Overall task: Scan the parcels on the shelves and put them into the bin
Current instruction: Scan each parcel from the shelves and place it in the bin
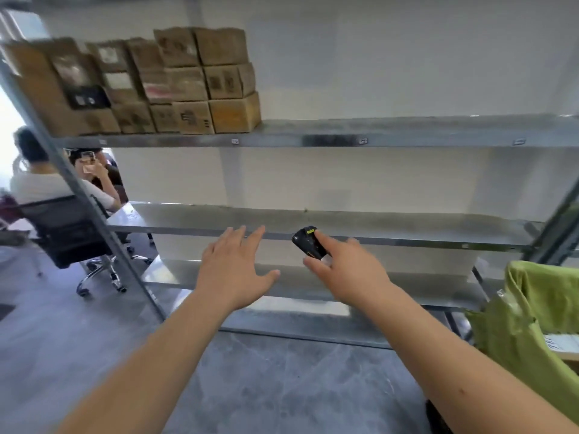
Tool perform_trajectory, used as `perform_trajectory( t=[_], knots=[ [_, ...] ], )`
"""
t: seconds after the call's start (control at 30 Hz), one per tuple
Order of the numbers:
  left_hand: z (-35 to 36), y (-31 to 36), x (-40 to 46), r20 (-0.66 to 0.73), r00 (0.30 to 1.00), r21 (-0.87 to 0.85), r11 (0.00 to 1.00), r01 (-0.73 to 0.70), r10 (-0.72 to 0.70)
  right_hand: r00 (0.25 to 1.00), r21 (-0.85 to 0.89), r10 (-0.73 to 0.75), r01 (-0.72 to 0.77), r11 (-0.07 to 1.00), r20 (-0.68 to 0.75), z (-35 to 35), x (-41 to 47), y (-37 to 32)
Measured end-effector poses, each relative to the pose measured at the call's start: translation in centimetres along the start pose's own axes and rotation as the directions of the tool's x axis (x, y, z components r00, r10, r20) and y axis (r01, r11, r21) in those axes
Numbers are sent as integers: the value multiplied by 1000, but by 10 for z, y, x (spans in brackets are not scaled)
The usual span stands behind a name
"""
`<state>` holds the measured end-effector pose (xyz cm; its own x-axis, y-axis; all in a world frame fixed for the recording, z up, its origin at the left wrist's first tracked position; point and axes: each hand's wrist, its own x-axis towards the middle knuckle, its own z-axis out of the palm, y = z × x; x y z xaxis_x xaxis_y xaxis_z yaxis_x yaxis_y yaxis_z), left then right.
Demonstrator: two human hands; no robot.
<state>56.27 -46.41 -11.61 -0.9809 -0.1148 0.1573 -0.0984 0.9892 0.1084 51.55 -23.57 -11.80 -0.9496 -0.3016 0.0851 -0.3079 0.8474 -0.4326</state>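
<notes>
The left hand (233,269) is empty with fingers spread, and the right hand (343,270) grips the scanner (308,242). The parcels (175,86) are stacked at 11 o'clock on the top shelf (407,136); the bin (539,311) sits at 3 o'clock. Best to raise the left hand to an outer box, turn its label out, then aim the scanner squarely.

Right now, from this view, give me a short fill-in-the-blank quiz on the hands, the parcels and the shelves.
1. The scanner is held in the ____ hand.
2. The left hand is open and holds ____.
3. The parcels are stacked on the ____ shelf.
4. The green bin stands at the ____ edge of the view.

Missing words: right; nothing; top; right
</notes>
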Motion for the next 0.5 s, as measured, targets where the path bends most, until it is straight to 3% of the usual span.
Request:
perform_trajectory(
  t=[0.23,0.5],
  knots=[
    [-37,-68,8,-74,996,-16,999,44,-46,991,-38,-107,105,994,-76,-14,32,-59],
    [-74,-99,73,-174,985,-33,999,10,-16,964,-36,-214,211,977,-157,-31,117,-103]
  ],
)
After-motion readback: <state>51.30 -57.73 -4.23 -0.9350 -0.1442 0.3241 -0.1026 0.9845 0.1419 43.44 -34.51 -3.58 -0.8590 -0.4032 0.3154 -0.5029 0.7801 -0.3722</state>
